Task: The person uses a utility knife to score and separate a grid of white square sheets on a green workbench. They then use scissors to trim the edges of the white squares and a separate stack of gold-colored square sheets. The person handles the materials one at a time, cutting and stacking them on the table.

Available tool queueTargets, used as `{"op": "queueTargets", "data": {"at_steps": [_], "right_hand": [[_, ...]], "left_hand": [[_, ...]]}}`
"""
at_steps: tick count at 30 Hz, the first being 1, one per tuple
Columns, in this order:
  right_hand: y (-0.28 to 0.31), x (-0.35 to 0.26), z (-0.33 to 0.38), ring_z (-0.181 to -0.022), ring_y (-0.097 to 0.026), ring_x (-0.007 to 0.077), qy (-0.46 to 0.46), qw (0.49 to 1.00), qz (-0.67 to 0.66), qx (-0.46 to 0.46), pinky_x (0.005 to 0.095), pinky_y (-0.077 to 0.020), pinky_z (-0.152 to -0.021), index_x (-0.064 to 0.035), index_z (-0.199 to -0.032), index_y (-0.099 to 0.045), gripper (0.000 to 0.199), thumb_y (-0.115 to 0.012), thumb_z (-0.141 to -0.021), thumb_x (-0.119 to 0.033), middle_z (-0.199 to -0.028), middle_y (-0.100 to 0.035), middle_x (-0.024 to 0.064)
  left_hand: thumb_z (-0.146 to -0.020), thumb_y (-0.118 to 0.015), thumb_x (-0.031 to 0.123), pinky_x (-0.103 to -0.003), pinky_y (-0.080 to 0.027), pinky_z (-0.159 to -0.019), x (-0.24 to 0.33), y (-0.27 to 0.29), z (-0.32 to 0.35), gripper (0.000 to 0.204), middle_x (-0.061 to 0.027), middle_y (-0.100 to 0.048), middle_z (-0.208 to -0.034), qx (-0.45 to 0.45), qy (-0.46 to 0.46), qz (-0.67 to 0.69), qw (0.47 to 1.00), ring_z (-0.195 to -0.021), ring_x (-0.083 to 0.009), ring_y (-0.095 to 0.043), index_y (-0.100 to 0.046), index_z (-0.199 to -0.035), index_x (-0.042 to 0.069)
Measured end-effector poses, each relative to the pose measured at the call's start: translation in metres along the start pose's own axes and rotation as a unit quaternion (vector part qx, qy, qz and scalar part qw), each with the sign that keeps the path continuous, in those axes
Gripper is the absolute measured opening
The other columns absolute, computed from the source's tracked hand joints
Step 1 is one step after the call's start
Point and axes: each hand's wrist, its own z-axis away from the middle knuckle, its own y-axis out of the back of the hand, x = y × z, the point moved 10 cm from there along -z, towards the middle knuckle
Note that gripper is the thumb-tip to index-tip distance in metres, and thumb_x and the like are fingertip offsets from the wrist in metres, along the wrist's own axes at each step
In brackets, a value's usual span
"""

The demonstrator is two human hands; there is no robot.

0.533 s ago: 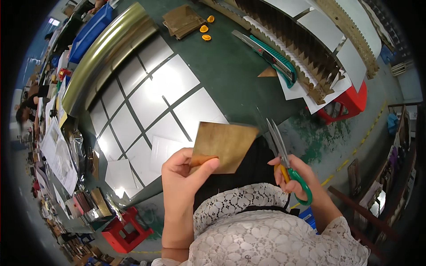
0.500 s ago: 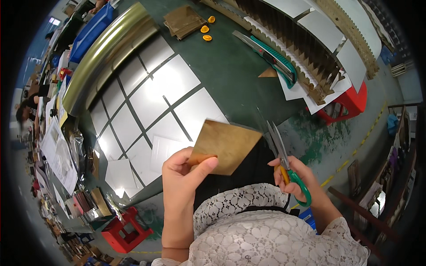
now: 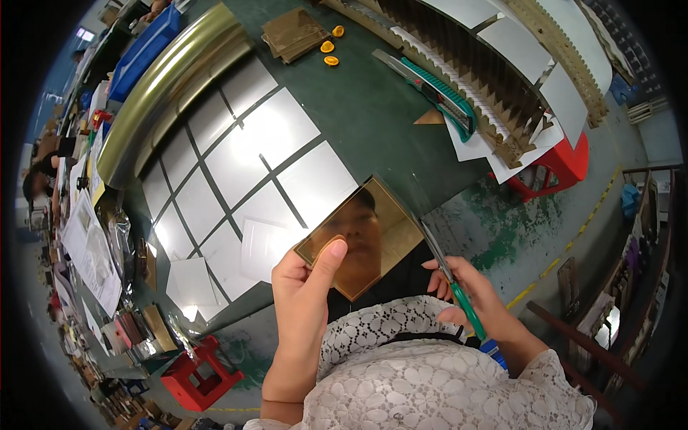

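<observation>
My left hand (image 3: 304, 294) pinches a gold, mirror-like rectangular sheet (image 3: 398, 229) at its left corner, thumb on top. The sheet is tilted up in front of me, with a thin line running along its borders and a reflection in its shiny face. In my right hand (image 3: 473, 287) is a pair of scissors (image 3: 459, 294) with green handles. Their blades point up and away, lying along the sheet's right corner. Whether the blades touch or straddle the edge I cannot tell. Below the sheet, the table's near edge is partly hidden.
White rectangular sheets (image 3: 297, 186) lie in rows on the green table. Beyond them are a gold film roll (image 3: 172, 79), stacked brown sheets (image 3: 295, 32), small orange caps (image 3: 327, 46), a green box cutter (image 3: 437, 93) and a slotted rack (image 3: 480, 72). Red stools (image 3: 202, 373) stand below.
The gold sheet has turned so its reflective face shows, and it sits slightly higher. The scissors have come leftward to the sheet's right corner, their blades now closer together.
</observation>
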Motion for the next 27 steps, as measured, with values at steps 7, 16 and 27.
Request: {"op": "queueTargets", "data": {"at_steps": [7, 16, 27], "right_hand": [[0.003, -0.006, -0.002, -0.086, -0.052, 0.0128, 0.004, 1.000, 0.019, -0.001, 0.0257, -0.0435, -0.077, -0.0030, -0.130, -0.047, 0.070, -0.083, -0.073, -0.025, -0.096, -0.053, 0.0047], [0.005, -0.003, -0.002, -0.084, -0.047, 0.0104, -0.028, 1.000, 0.009, 0.001, 0.0239, -0.0404, -0.075, -0.0036, -0.128, -0.048, 0.074, -0.082, -0.071, -0.037, -0.096, -0.052, 0.0027], [0.012, 0.003, -0.003, -0.069, -0.044, 0.0063, -0.032, 0.999, 0.027, 0.015, 0.0210, -0.0373, -0.062, -0.0013, -0.120, -0.052, 0.063, -0.083, -0.072, -0.029, -0.076, -0.047, -0.0013]], "left_hand": [[-0.089, -0.069, 0.011, -0.022, -0.047, -0.077, -0.002, -0.002, 0.000, 0.019, -0.0046, -0.068, -0.094, -0.008, 0.004, -0.012, 1.000, -0.083, -0.0072, -0.060, -0.066, -0.102, -0.001], [-0.088, -0.069, 0.011, -0.021, -0.048, -0.076, -0.003, -0.004, -0.002, 0.019, -0.0047, -0.068, -0.092, -0.019, -0.002, -0.016, 1.000, -0.082, -0.0069, -0.061, -0.067, -0.102, -0.001], [-0.089, -0.068, 0.011, -0.021, -0.049, -0.073, -0.007, -0.009, -0.013, 0.020, -0.0063, -0.069, -0.090, -0.045, 0.011, -0.050, 0.998, -0.079, -0.0076, -0.063, -0.066, -0.103, -0.003]]}}
